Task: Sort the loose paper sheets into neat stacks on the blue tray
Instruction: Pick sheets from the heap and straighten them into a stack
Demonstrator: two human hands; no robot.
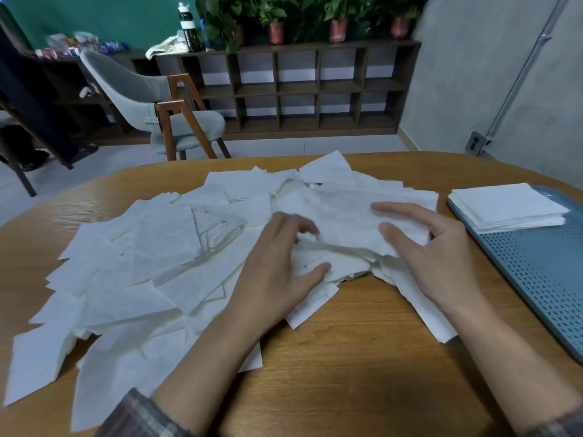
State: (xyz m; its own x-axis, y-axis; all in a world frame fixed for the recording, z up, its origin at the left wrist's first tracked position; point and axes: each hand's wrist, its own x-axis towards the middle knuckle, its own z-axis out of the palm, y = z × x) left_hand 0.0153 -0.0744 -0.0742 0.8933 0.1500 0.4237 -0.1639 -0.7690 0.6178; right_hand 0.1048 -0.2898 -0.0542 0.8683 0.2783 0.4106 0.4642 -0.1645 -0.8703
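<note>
Head view places the blue tray (536, 272) at the right side of the wooden table (362, 357). Its perforated floor carries one squared stack (508, 206) of white sheets at the far end, and the frame edge cuts off its right side. The loose sheets (157, 247) lie outside the tray, overlapping in a wide heap across the left and centre of the table. The right hand (432, 257) holds the near edge of one sheet (347, 222) on top of the heap, pinched between thumb and fingers. The left hand (277, 272) rests on the heap beside it, thumb extended. Its fingers are curled and motion-blurred, so whether they pinch paper cannot be told. Plaid sleeves (142, 417) are cropped at the bottom edge. Behind, a cubby shelf (315, 86) carries potted plants (339, 23) and a dark bottle (188, 26). The bottle's label is too small to read.
</note>
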